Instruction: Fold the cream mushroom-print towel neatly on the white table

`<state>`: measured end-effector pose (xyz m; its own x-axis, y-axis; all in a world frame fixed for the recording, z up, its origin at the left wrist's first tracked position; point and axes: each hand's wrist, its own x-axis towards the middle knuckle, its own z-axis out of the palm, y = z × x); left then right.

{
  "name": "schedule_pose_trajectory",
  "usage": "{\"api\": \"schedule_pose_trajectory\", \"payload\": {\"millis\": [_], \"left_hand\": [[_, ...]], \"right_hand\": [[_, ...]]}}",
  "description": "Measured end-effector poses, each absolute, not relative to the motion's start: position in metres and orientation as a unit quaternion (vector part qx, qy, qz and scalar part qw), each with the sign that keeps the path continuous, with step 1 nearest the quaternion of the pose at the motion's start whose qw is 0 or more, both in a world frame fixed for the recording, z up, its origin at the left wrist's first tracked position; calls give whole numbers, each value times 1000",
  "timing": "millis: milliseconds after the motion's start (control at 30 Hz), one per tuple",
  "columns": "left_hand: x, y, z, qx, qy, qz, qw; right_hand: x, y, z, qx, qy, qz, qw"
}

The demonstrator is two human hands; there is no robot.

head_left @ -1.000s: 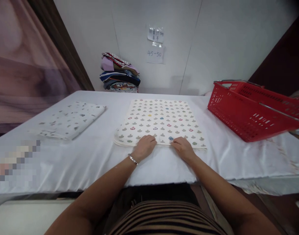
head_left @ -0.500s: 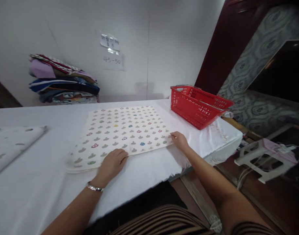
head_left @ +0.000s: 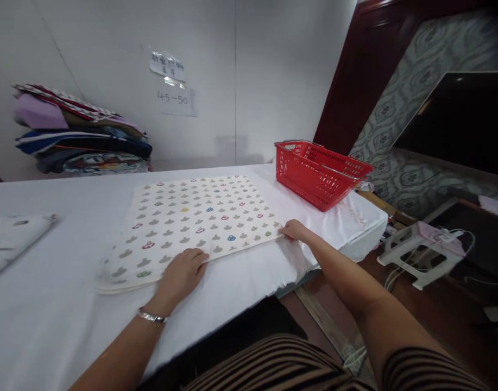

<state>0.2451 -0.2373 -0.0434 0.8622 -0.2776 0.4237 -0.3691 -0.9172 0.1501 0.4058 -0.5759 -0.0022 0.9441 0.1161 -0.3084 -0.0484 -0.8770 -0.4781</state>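
Note:
A cream cloth (head_left: 191,222) printed with grey and coloured mushroom shapes lies flat, folded in layers, on the white-covered table (head_left: 240,293). My left hand (head_left: 184,274), with a silver bracelet at the wrist, rests on the cloth's near edge, fingers laid over it and pointing right. At the near right corner my right hand (head_left: 294,230) pinches the cloth between thumb and fingers. Part of another printed cloth (head_left: 16,239) shows at the table's left side, cut off by the picture's edge.
A red plastic basket (head_left: 309,182) stands at the table's back right. Folded fabrics (head_left: 81,133) are piled at the back left against the wall. Paper signs (head_left: 175,100) hang there. Right of the table, a stool (head_left: 422,250) with cables stands on the floor.
The whole view has turned slightly right, so table, cloth and basket sit further left. Both hands keep their places on the cloth's near edge.

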Motion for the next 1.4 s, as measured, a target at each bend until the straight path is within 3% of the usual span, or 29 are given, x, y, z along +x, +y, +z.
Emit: {"api": "schedule_pose_trajectory", "payload": {"millis": [267, 667, 1133, 1400], "left_hand": [[245, -238, -44, 962, -160, 191, 109], [245, -239, -43, 966, -156, 171, 116], [244, -241, -41, 969, -143, 160, 118], [244, -240, -41, 971, -145, 153, 109]], "right_hand": [[404, -573, 4, -923, 18, 179, 341], [404, -572, 6, -896, 52, 240, 369], [397, -567, 9, -931, 76, 256, 247], [396, -560, 10, -944, 55, 219, 239]]}}
